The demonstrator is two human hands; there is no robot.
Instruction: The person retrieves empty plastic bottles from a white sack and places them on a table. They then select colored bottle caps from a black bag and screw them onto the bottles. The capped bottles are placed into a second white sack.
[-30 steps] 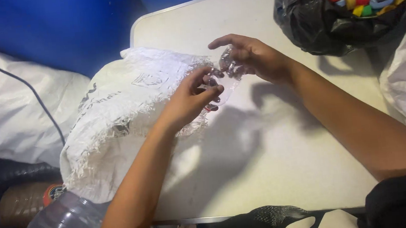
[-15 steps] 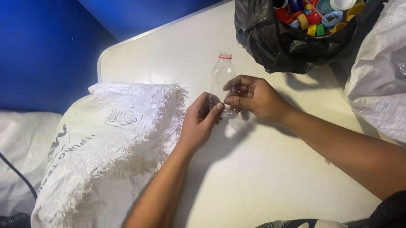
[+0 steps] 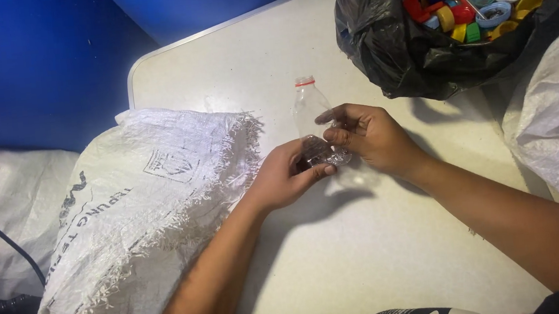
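Your left hand [image 3: 289, 174] and right hand [image 3: 370, 134] both pinch the crumpled base of a clear plastic bottle [image 3: 311, 117] lying on the tabletop [image 3: 231, 67]. It looks light, thin-walled, springy and slippery; grip the stiffer red-ringed neck.

Clear plastic bottle [image 3: 311, 117]: small, transparent, uncapped, with a red ring around the neck. It appears empty. The lower body is crumpled and creased, the upper body and shoulder keep their shape. The neck points away from the person, toward the far edge of the table, and the bottle stands roughly upright with a slight tilt. The base end is partly hidden, so its exact contact with the surface cannot be told.
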